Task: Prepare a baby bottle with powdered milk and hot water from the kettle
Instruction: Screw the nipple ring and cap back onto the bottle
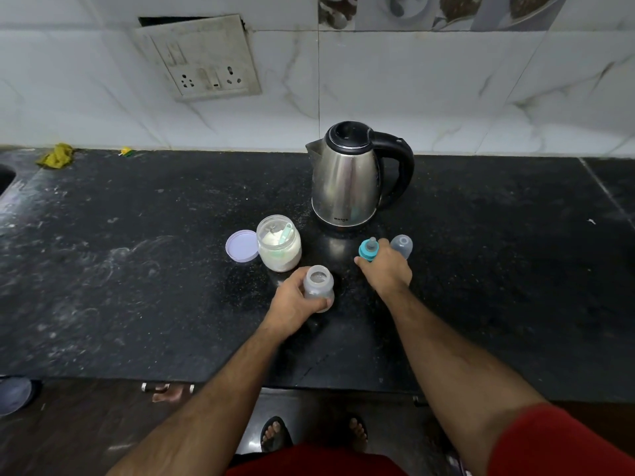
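Note:
My left hand (292, 304) grips an uncapped clear baby bottle (319, 285) that stands upright on the black counter (137, 269). My right hand (386, 269) holds the bottle's teal ring with its nipple (368, 249) just above or on the counter. The clear dome cap (402, 245) sits just right of that hand. An open glass jar of white milk powder (279, 242) holds a pale green scoop (286, 233), and its lilac lid (242, 245) lies to the left. A steel kettle (350, 176) with a black handle stands behind, lid shut.
A tiled wall with a socket plate (209, 68) rises behind the counter. A yellow cloth (56, 155) lies at the back left near a sink edge (5, 176). The counter's front edge (309, 383) runs below my forearms; sandalled feet show on the floor.

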Motion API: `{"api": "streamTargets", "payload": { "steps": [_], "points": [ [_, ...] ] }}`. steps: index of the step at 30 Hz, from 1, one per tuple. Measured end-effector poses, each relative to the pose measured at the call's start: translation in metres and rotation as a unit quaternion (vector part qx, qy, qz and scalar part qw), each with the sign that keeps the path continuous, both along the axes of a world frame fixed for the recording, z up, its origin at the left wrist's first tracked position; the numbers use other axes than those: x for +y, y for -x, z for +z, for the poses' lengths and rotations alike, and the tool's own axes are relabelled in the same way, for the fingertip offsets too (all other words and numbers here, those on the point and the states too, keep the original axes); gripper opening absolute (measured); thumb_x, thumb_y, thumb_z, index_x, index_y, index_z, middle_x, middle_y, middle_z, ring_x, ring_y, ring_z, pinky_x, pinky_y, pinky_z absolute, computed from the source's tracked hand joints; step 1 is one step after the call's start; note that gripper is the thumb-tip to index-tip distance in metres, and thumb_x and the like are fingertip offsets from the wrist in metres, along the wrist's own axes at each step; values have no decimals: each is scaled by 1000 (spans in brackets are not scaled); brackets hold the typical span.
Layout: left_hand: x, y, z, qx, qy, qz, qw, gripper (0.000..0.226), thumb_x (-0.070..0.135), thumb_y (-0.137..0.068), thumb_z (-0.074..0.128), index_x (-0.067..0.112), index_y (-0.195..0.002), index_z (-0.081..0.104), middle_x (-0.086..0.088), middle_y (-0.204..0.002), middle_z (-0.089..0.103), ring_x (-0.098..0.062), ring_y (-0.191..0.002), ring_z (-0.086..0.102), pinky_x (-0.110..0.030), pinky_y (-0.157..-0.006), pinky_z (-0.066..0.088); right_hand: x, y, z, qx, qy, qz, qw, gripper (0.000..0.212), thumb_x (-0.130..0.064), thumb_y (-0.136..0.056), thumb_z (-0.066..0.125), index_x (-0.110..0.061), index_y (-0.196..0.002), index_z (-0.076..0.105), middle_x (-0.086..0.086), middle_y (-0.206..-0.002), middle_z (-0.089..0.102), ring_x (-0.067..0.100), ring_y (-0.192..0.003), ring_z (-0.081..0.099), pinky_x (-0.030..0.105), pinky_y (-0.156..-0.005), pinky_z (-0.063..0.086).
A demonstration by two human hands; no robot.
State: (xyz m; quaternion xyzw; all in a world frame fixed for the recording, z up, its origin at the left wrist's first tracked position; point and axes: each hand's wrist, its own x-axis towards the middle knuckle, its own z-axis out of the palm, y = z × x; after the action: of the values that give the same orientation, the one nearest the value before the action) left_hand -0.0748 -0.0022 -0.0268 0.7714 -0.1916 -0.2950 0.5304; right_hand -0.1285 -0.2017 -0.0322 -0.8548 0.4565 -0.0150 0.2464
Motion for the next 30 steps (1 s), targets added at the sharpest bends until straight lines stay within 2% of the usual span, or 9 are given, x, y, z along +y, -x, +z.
{"api": "streamTargets", "payload": {
  "steps": [4, 7, 11, 13, 17, 19, 23, 27, 30],
  "points": [
    [0, 5, 0, -11, -13, -12, 1000, 56, -2, -71, 81, 39, -101, 58, 16, -102, 68, -2, -94, 64, -11, -84, 48, -2, 1, 6, -21, 3, -4, 1000, 36, -43, -91, 63, -15, -112, 55, 5, -98, 65, 23, -81, 59, 33, -67, 45],
    [-2, 8, 1, -24, -20, -18, 999, 53, 4, -71, 82, 43, -97, 58, 20, -99, 67, 5, -90, 62, -7, -81, 47, 5, 10, 13, -85, -21, -4, 996, 32, -40, -87, 66, -16, -105, 56, 1, -94, 62, 19, -78, 57, 30, -64, 41],
    [-6, 12, -1, -25, -26, -23, 999, 50, 9, -71, 82, 46, -96, 58, 21, -96, 68, 7, -89, 63, -5, -76, 46, 17, 37, 23, -191, -72, -10, 979, 26, -28, -78, 72, -17, -99, 60, -1, -99, 63, 19, -86, 61, 36, -76, 51],
    [-9, 14, -2, -25, -28, -31, 999, 50, 12, -71, 83, 47, -96, 58, 21, -95, 69, 6, -88, 63, -4, -74, 45, 24, 52, 31, -230, -81, 3, 970, 30, -20, -76, 75, -17, -103, 64, -6, -100, 60, 14, -84, 59, 31, -78, 49],
    [-14, 16, -2, -27, -29, -51, 998, 51, 14, -71, 84, 43, -104, 58, 19, -97, 68, 7, -89, 61, -2, -72, 44, 40, 73, 50, -262, -98, 61, 958, 36, -11, -73, 77, -21, -106, 67, -20, -91, 57, 0, -71, 55, 14, -69, 40],
    [-16, 16, -2, -28, -27, -58, 998, 52, 14, -71, 84, 37, -111, 60, 18, -99, 68, 7, -90, 61, -2, -71, 44, 46, 77, 60, -256, -105, 99, 956, 42, -11, -73, 77, -24, -111, 64, -20, -88, 56, -5, -69, 55, 9, -65, 38],
    [-11, 13, -5, -41, -25, -79, 996, 53, 19, -72, 86, 33, -116, 60, 18, -100, 68, 10, -91, 61, -1, -71, 43, 54, 69, 75, -212, -83, 177, 957, 43, -16, -73, 76, -28, -113, 63, -13, -100, 60, 2, -73, 56, 14, -66, 44],
    [-8, 9, -7, -59, -33, -100, 993, 52, 26, -72, 86, 28, -118, 62, 15, -100, 69, 8, -91, 61, -4, -71, 43, 56, 55, 83, -118, -39, 248, 961, 43, -23, -70, 76, -27, -111, 62, -11, -107, 60, 8, -87, 59, 34, -79, 54],
    [-7, 6, -12, -76, -32, -106, 991, 56, 29, -70, 87, 29, -120, 64, 13, -101, 71, 4, -94, 62, -8, -77, 42, 58, 48, 85, -56, -1, 282, 958, 41, -28, -69, 77, -26, -108, 63, -10, -106, 59, 10, -95, 57, 40, -82, 54]
  ]
}}
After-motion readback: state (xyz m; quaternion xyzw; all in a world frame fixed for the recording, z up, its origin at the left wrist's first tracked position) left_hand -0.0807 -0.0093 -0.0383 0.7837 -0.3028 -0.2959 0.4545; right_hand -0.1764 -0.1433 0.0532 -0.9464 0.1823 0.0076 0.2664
